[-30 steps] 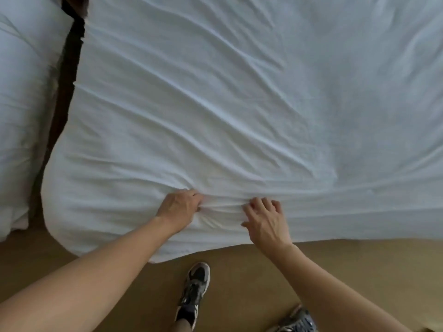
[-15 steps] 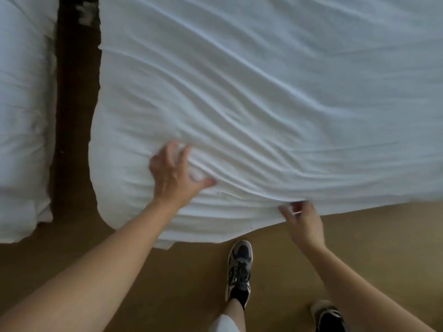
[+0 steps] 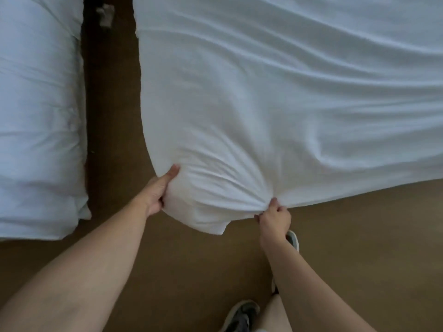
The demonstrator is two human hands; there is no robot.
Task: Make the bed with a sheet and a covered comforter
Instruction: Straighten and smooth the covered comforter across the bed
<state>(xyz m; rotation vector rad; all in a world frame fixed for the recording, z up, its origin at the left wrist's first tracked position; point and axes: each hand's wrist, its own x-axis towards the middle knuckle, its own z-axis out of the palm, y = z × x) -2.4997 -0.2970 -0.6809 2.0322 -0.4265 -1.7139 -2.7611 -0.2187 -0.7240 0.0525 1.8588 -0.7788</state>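
A white sheet (image 3: 275,97) covers the bed across the upper right of the view, creased in long folds. Its near left corner hangs over the mattress corner toward the floor. My left hand (image 3: 157,190) grips the left side of that corner, thumb on top of the cloth. My right hand (image 3: 274,218) is closed on a bunched gather of the sheet at the bed's near edge, with creases fanning out from it.
A second white bedding pile (image 3: 38,111) lies at the left, across a dark floor gap (image 3: 107,97) from the bed. Brown carpet (image 3: 359,236) runs along the near side. My two shoes (image 3: 242,315) stand below the hands. A small pale scrap (image 3: 105,14) lies in the gap.
The view has shifted toward the bed's left corner. My left hand dropped from the top of the sheet to the corner's side. My right hand closed on a gather at the edge.
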